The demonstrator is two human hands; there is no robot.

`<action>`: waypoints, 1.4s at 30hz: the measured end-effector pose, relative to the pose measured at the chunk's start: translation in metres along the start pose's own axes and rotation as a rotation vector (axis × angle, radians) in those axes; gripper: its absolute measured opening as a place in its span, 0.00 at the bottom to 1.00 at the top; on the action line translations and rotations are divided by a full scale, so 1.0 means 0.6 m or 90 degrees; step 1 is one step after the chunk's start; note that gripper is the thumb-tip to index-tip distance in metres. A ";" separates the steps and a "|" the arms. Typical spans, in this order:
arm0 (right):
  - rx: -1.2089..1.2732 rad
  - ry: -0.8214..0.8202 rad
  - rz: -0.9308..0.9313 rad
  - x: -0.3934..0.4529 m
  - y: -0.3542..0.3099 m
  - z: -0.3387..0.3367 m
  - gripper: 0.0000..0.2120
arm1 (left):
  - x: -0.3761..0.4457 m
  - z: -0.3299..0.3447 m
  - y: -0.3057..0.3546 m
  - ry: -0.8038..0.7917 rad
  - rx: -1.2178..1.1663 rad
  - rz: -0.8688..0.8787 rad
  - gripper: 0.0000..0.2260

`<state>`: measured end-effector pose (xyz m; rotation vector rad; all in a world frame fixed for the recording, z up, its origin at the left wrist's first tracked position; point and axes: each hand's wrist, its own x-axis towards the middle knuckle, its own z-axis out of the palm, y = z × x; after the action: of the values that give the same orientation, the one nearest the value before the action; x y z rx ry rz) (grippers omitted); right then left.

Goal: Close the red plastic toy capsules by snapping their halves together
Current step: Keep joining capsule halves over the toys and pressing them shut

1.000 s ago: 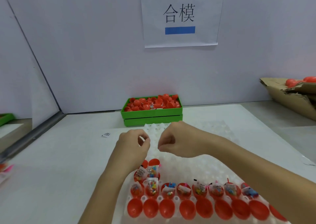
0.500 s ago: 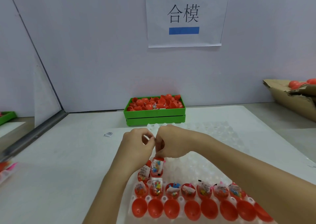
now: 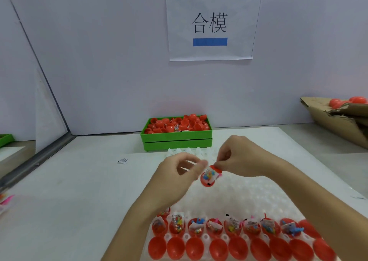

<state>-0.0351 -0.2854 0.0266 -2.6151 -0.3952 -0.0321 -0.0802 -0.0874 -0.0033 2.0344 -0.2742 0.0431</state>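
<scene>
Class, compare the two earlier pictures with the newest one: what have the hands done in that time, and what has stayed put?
The right hand has lifted a filled red capsule half off the white tray and pinches its rim in the air. The left hand, fingers curled, has drawn back slightly beside it. The rows of capsule halves and the green bin have not moved.

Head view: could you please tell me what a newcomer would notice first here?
Mid-frame, both hands, left and right, meet at a red capsule half with a toy packet, held above the white tray. Rows of red halves line its near edge. A green bin of halves stands by the wall.
</scene>
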 end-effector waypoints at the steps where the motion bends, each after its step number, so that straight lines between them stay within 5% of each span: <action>1: 0.009 0.011 0.021 -0.007 0.008 -0.004 0.10 | -0.002 0.006 0.001 -0.039 0.018 -0.001 0.25; 5: 0.020 0.048 0.082 -0.026 0.023 -0.006 0.12 | -0.005 0.038 0.006 -0.067 0.083 0.033 0.33; 10: 0.009 0.057 0.092 -0.037 0.025 0.000 0.11 | -0.007 0.062 0.009 0.037 0.040 0.094 0.15; 14: 0.038 0.081 0.072 -0.045 0.033 0.006 0.12 | -0.009 0.064 0.009 0.047 0.010 0.093 0.11; 20: 0.142 0.171 -0.059 -0.059 0.038 0.004 0.08 | -0.005 0.061 0.005 0.057 -0.007 0.071 0.11; 24: 0.278 0.101 -0.152 -0.068 0.031 0.005 0.06 | -0.004 0.062 0.003 0.049 -0.001 0.072 0.11; 42: 0.153 0.199 -0.200 -0.072 0.016 0.027 0.06 | -0.008 0.069 0.004 0.034 0.031 0.145 0.16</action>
<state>-0.0745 -0.2977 0.0038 -2.2416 -0.6468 -0.4631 -0.0890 -0.1242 -0.0214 2.0383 -0.4740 0.2485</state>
